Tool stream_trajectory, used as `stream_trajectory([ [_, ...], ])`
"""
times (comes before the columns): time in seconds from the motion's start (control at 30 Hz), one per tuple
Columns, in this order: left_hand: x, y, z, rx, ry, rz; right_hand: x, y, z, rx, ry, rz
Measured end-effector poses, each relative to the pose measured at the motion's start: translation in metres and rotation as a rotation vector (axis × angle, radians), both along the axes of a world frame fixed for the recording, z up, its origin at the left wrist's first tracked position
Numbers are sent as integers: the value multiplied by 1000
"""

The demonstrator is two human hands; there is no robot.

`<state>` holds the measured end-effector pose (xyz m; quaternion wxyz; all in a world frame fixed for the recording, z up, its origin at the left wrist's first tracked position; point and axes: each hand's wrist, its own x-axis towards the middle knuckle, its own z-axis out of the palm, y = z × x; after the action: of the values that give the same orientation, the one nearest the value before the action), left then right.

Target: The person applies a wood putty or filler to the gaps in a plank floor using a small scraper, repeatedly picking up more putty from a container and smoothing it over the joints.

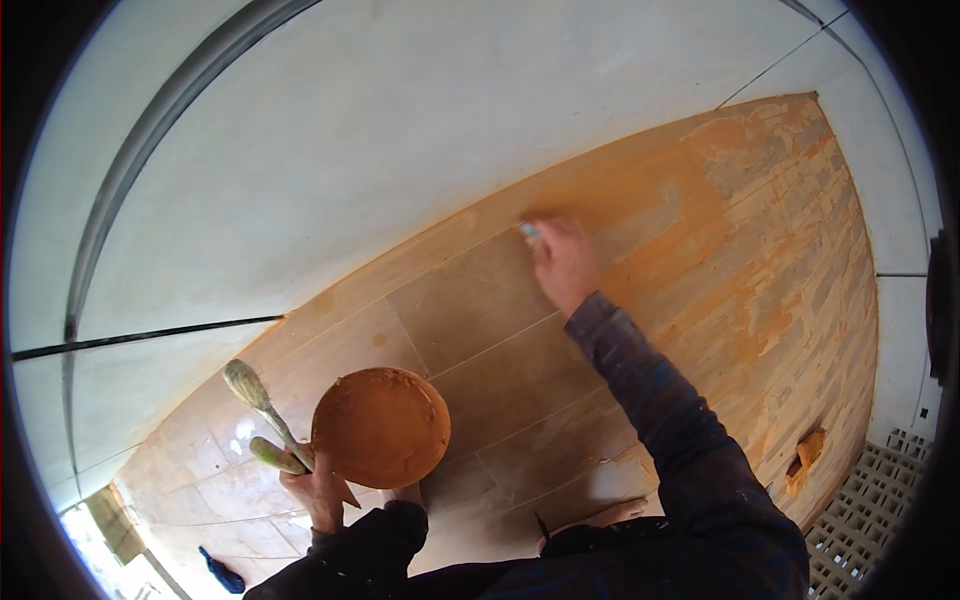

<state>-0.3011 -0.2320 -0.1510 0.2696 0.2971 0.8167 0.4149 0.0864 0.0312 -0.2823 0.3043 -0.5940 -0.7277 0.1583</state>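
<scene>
left grip [318,492]: curled round brush [246,384] and bowl [382,428] | right grip [563,262]: pinching small pale thing [529,230], blurred | near far edge of floor [480,375]

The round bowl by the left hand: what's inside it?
Inside the bowl there's orange-brown, paste-like material; anything beneath it is covered, and its depth can't be seen.

Nearest the left hand [318,492], the bowl [433,402] is orange-brown and the longer brush [246,384] pale grey-green. Beneath the right hand [565,265], the floor [480,300] is brown with pale lines; to that hand's right, orange smears [690,235] streak greyish tan. The right sleeve [650,385] is dark. Beyond both hands, the wall [380,130] is white, black-lined.
</scene>
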Motion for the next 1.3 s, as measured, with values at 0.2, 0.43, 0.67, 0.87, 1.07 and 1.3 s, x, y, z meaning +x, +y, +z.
stream_trajectory([
  [0.2, -15, -7, 2, -3, -47, -7, -15, 9, -4, 110, -337, -196],
  [0.43, -49, -24, -9, 11, -64, -23, -77, -18, 2, 15, -90, -41],
  [0.67, -65, -5, -24, -86, -33, -225, -157, -62, 2, 23, -315, -80],
  [0.87, -78, 3, -40, -8, -178, -290, -159, -81, 27, -59, -33, 3],
  [1.07, -80, 12, -43, 9, -206, -397, -132, -35, 12, -73, -375, -403],
  [1.3, -123, -4, -32, -25, -271, -324, -253, -109, 40, -320, 160, 48],
])
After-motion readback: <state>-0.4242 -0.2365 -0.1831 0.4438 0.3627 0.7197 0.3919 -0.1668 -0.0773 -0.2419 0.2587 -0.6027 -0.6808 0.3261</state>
